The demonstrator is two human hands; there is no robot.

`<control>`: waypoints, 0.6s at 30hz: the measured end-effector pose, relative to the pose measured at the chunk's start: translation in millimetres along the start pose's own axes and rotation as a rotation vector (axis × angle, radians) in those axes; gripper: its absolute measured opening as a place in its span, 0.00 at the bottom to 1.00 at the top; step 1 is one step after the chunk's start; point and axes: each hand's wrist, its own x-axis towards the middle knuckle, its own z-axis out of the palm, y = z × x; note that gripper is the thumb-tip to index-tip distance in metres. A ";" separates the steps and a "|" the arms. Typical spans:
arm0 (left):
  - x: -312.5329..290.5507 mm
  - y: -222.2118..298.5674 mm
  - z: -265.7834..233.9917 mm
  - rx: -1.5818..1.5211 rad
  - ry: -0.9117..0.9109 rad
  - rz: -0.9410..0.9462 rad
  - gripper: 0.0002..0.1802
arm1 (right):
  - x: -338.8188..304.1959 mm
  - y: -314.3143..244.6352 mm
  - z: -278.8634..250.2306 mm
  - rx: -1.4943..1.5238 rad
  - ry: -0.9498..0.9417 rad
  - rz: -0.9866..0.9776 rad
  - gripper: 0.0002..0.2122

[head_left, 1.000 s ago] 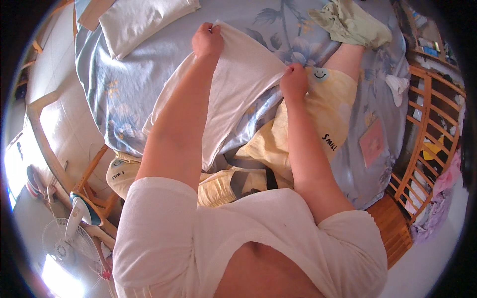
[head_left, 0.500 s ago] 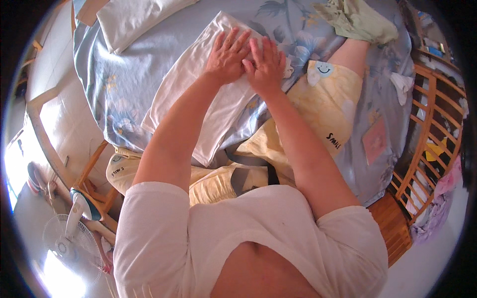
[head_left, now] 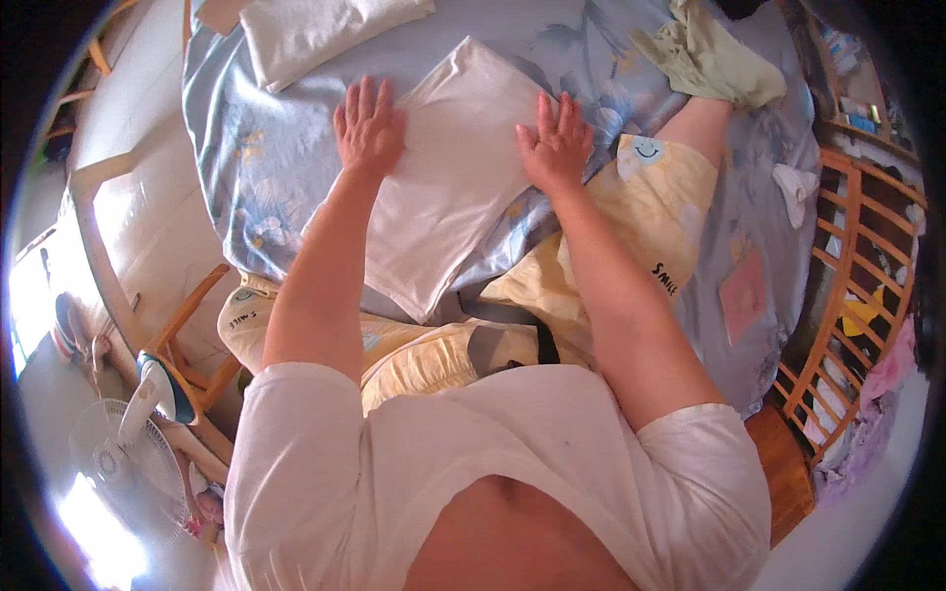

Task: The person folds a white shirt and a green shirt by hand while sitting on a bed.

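A folded white cloth, likely a garment, lies flat on the blue floral bedsheet in front of me. At its left edge rests my left hand, palm down with the fingers stretched out. My right hand lies at the cloth's right edge, fingers spread and pointing away from me. Neither hand grips anything. The near corner of the cloth reaches toward the yellow shorts on my lap.
Another folded white cloth lies at the far left of the bed. A pale green cloth is bunched by my right leg. To the right are a pink rectangle, a white sock-like cloth and a wooden rack. A fan stands lower left.
My hands were side by side on the middle of the cloth. They have spread apart to its two sides, and the cloth now looks flatter and wider.
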 end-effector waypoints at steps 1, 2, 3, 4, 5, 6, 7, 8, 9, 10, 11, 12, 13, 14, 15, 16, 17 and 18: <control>-12.9 -12.3 -1.4 0.003 0.020 -0.039 0.29 | 0.6 0.3 1.3 -0.005 0.012 -0.012 0.27; -27.8 -21.8 -4.0 0.002 0.038 -0.079 0.29 | 1.1 2.4 2.4 -0.014 0.022 -0.025 0.27; -39.3 -29.3 -5.7 -0.001 0.056 -0.119 0.29 | 1.6 6.1 3.2 -0.024 0.033 -0.038 0.26; -44.1 -30.9 -12.4 -0.024 0.053 -0.145 0.29 | 5.1 13.3 3.3 0.036 -0.001 -0.037 0.25; -48.1 -31.9 -19.3 -0.043 0.049 -0.173 0.29 | 9.8 22.6 2.9 0.099 -0.036 -0.037 0.25; -48.2 -32.0 -24.8 -0.064 0.044 -0.197 0.30 | 16.3 34.2 1.0 0.160 -0.073 -0.036 0.24; -42.9 -24.5 -41.5 -0.082 0.034 -0.139 0.32 | 24.2 44.6 -3.4 0.279 -0.088 0.072 0.23; -37.5 -17.9 -50.9 -0.152 -0.008 -0.042 0.33 | 28.6 43.9 -15.9 0.267 -0.204 0.147 0.23; -25.7 -10.3 -55.4 -0.222 -0.050 0.058 0.34 | 35.2 44.8 -28.9 0.253 -0.319 0.224 0.22; -15.7 1.0 -60.8 -0.295 -0.091 0.166 0.35 | 38.9 47.4 -41.8 0.232 -0.429 0.307 0.22; -5.9 19.0 -67.5 -0.331 -0.116 0.265 0.37 | 42.1 55.0 -45.3 0.285 -0.471 0.304 0.21; 3.4 38.3 -72.6 -0.364 -0.141 0.366 0.38 | 45.2 62.7 -48.7 0.267 -0.542 0.263 0.22; 12.6 53.9 -72.8 -0.386 -0.161 0.452 0.39 | 48.3 63.7 -56.8 0.250 -0.622 0.216 0.22; 22.6 68.1 -75.4 -0.402 -0.183 0.540 0.41 | 50.8 61.9 -65.4 0.238 -0.702 0.170 0.22; 31.6 82.2 -78.4 -0.368 -0.187 0.609 0.41 | 49.3 59.9 -74.0 0.460 -0.671 0.120 0.21; 40.3 95.9 -84.4 -0.334 -0.191 0.681 0.42 | 43.3 53.8 -85.4 0.681 -0.634 0.070 0.20; 47.0 106.5 -90.3 -0.294 -0.202 0.750 0.43 | 37.6 46.7 -95.3 0.907 -0.594 0.019 0.19; 53.9 114.7 -96.4 -0.286 -0.255 0.790 0.42 | 37.2 38.9 -106.2 0.957 -0.644 0.001 0.18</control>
